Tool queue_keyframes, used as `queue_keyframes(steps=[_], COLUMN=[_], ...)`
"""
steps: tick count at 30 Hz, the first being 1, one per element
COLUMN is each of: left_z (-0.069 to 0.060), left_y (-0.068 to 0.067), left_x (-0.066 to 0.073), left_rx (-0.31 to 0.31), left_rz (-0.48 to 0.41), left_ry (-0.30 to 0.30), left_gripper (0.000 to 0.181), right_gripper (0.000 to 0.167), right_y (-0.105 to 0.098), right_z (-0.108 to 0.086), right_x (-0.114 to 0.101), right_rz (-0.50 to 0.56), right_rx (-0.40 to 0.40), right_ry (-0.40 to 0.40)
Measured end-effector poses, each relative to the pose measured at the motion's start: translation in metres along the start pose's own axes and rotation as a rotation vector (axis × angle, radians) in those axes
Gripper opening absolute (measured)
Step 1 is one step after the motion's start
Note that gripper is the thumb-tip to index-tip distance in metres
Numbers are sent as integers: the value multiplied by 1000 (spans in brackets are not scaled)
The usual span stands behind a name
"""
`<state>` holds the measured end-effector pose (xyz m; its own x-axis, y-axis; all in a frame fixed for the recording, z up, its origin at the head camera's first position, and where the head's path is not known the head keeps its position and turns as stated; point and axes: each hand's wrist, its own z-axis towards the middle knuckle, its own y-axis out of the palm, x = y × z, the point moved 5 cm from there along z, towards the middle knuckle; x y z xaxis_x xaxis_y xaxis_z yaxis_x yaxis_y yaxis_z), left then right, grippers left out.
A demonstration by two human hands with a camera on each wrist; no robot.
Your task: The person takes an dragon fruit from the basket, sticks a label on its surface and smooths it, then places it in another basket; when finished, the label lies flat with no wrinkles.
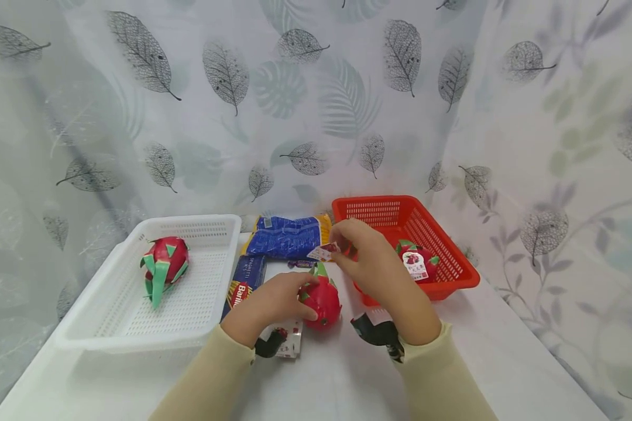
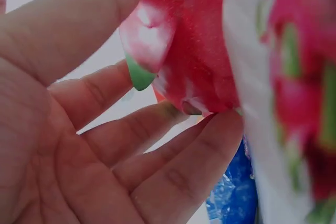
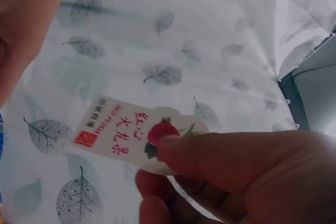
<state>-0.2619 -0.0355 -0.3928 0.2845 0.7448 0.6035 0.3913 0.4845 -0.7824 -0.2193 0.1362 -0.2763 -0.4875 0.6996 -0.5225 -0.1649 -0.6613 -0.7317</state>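
My left hand (image 1: 274,301) holds a red dragon fruit (image 1: 325,303) on the white table, thumb on the near side. In the left wrist view, fingertips touch the fruit's underside, beside a green-tipped scale. Above and right of that fruit, my right hand (image 1: 366,257) pinches a small white sticker label (image 3: 118,129) between thumb and fingers. Printed on the label are a dragon fruit, red characters and a barcode. Another dragon fruit (image 1: 167,263) lies in the white basket (image 1: 205,280), and a labelled one (image 1: 429,266) is in the red basket (image 1: 455,275).
Behind the held fruit lie a blue and yellow packet (image 1: 287,237) and a small purple-wrapped item (image 1: 301,264). A blue spaghetti box (image 1: 247,278) stands against the white basket's right side. Printed label sheets (image 1: 291,345) lie under my left wrist. A leaf-patterned curtain (image 1: 295,117) hangs behind.
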Motion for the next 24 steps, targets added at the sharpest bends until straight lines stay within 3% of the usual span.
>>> queue_keyframes(steps=[7, 13, 24], left_z=[1, 3, 2], left_y=[-1, 1, 1], left_x=[-4, -2, 1], left_rx=[-18, -9, 13], left_rz=[-5, -24, 14], left_ry=[13, -3, -12], left_gripper=[72, 75, 69], right_gripper=[29, 32, 34], right_y=[20, 41, 64], right_z=[3, 4, 5], right_x=[18, 33, 51], right_rz=[2, -24, -20], right_rx=[-263, -442, -535], right_ry=[95, 134, 195])
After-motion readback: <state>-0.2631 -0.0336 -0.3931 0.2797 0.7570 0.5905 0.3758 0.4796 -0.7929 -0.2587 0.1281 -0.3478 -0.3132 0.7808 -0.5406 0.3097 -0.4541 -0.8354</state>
